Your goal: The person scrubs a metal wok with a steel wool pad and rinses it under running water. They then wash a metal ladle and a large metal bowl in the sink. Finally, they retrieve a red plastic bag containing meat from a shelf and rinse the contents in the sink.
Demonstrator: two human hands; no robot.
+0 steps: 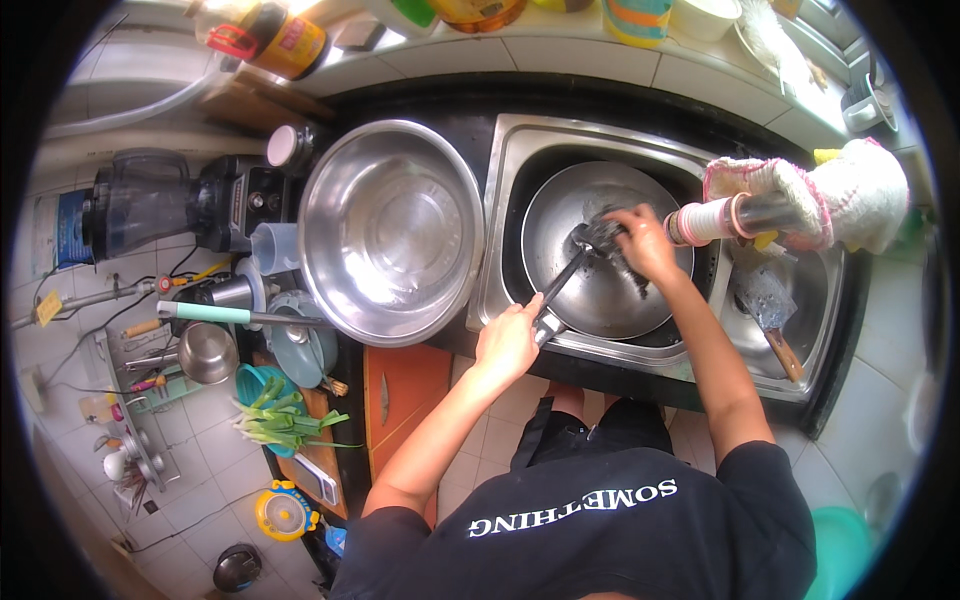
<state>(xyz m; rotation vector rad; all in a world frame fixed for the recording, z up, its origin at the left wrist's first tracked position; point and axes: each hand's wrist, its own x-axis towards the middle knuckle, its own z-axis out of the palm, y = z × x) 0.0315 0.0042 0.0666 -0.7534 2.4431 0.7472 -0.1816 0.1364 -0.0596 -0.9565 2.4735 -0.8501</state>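
Observation:
A metal wok (607, 300) lies in the larger basin of the stainless steel sink (491, 225). My left hand (510, 337) is closed around the dark handle of a long utensil (564, 283), over the wok's own handle (550, 328); whether it also grips that is unclear. The utensil's metal head lies over the middle of the wok. Against that head, my right hand (641, 244) holds a dark, stringy scrubber (611, 225), its fingers partly hidden by blur. Dark specks dot the wok's inner surface.
A large steel bowl (397, 232) stands left of the sink. Cloths (855, 195) hang over the faucet pipe (769, 214) at the right. A wooden-handled spatula (784, 352) rests in the smaller basin. Further left are a blender (150, 202), a small pot (208, 352) and green leeks (281, 420).

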